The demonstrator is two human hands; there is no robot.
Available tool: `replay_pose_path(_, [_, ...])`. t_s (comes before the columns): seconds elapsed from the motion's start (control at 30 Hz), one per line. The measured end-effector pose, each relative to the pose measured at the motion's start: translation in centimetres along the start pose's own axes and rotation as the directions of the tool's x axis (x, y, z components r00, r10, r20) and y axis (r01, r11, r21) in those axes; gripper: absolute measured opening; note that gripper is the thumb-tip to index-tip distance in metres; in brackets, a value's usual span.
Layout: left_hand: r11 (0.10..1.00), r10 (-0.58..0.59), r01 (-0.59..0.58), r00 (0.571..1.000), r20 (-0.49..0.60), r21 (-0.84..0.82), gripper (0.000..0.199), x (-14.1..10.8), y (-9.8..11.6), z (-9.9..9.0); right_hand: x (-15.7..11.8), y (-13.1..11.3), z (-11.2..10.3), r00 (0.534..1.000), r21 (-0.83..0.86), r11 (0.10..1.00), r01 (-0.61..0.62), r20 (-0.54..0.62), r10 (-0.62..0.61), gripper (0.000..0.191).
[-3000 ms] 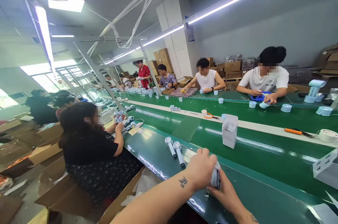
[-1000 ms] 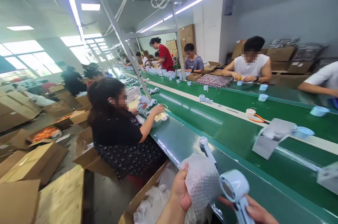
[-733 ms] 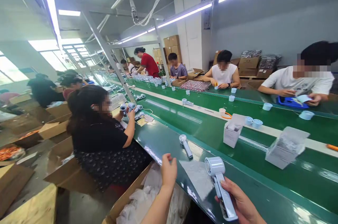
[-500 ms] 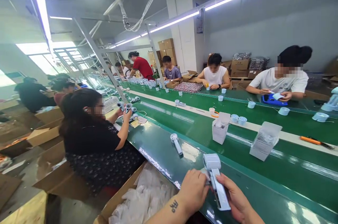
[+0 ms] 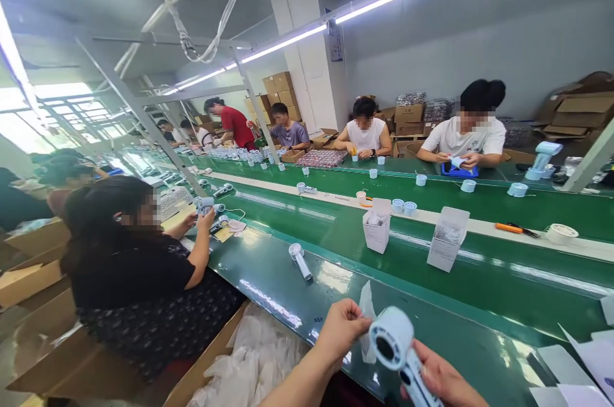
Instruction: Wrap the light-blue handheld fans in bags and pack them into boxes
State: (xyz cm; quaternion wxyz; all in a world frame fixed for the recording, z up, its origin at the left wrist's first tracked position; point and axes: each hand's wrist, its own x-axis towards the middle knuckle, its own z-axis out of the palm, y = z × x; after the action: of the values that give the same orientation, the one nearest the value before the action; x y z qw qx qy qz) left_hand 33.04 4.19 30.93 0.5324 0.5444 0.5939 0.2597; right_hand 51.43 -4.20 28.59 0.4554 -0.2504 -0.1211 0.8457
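Observation:
My right hand (image 5: 439,378) grips the handle of a pale blue handheld fan (image 5: 394,342), its round head tilted up toward me. My left hand (image 5: 341,328) pinches the edge of a clear bubble-wrap bag (image 5: 365,304) just left of the fan head. Both hands hover over the near edge of the green conveyor belt (image 5: 432,304). A second handheld fan (image 5: 299,260) lies flat on the belt further left.
Two small open white boxes (image 5: 377,230) (image 5: 447,237) stand on the belt. A cardboard box of plastic bags (image 5: 249,362) sits below my left arm. A person in black (image 5: 129,272) works at my left; several people sit across the line. Orange pliers (image 5: 513,228) and tape (image 5: 560,233) lie far right.
The fan's head has tipped up toward me in my right hand. My left hand moved from the fan's handle to pinching the bubble-wrap bag. The boxes have drifted left along the belt.

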Motion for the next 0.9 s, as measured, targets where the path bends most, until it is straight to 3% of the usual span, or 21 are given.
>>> replay_pose_path(0.1, [0.990,0.037,-0.005,0.975,0.220,-0.143,0.014,-0.9,0.5,-0.1,0.5,1.1,0.9,0.994,-0.021,0.998,-0.055,0.095,0.056,0.075])
replay_pose_path(0.17, [0.990,0.086,-0.028,0.905,0.418,-0.142,0.011,-1.2,0.7,-0.8,1.2,1.5,1.7,0.990,-0.013,0.998,-0.065,0.121,0.066,0.071])
replay_pose_path(0.23, [0.993,0.064,-0.005,0.867,0.495,-0.121,0.007,-1.0,0.5,-2.0,1.9,1.8,2.2,0.992,-0.038,0.998,-0.051,0.112,0.055,0.062])
replay_pose_path(0.4, [0.969,-0.115,0.153,0.974,0.193,-0.193,0.021,1.5,-1.5,-4.7,2.9,2.4,2.1,0.997,-0.141,0.990,-0.020,-0.072,0.010,0.044])
replay_pose_path(0.47, [0.972,-0.062,0.091,0.989,0.135,-0.217,0.023,2.1,-1.9,-5.2,3.4,3.0,2.2,0.984,-0.188,0.982,-0.023,-0.177,-0.011,0.041])
replay_pose_path(0.53, [0.985,0.122,-0.108,0.987,0.101,-0.131,0.019,2.1,-1.8,-5.7,4.0,3.6,2.4,0.967,-0.233,0.972,-0.001,-0.247,-0.058,0.042])
replay_pose_path(0.6, [0.919,0.384,-0.392,0.914,0.128,0.043,0.017,2.0,-1.7,-6.3,4.6,4.4,2.8,0.942,-0.271,0.959,0.079,-0.295,-0.161,0.049])
replay_pose_path(0.7, [0.676,0.637,-0.692,0.722,0.270,0.255,0.020,1.9,-1.9,-7.5,5.1,5.3,3.2,0.887,-0.336,0.926,0.170,-0.358,-0.293,0.062])
replay_pose_path(0.8, [0.390,0.715,-0.845,0.529,0.457,0.367,0.023,2.2,-2.5,-8.9,4.6,5.9,3.3,0.859,-0.348,0.927,0.142,-0.423,-0.290,0.066])
replay_pose_path(0.83, [0.308,0.711,-0.865,0.486,0.508,0.397,0.023,2.3,-2.8,-9.2,4.4,6.0,3.3,0.851,-0.334,0.933,0.136,-0.443,-0.283,0.064])
replay_pose_path(0.9, [0.216,0.674,-0.858,0.477,0.564,0.466,0.024,2.6,-3.3,-9.3,3.9,6.3,3.4,0.840,-0.319,0.935,0.152,-0.457,-0.292,0.059])
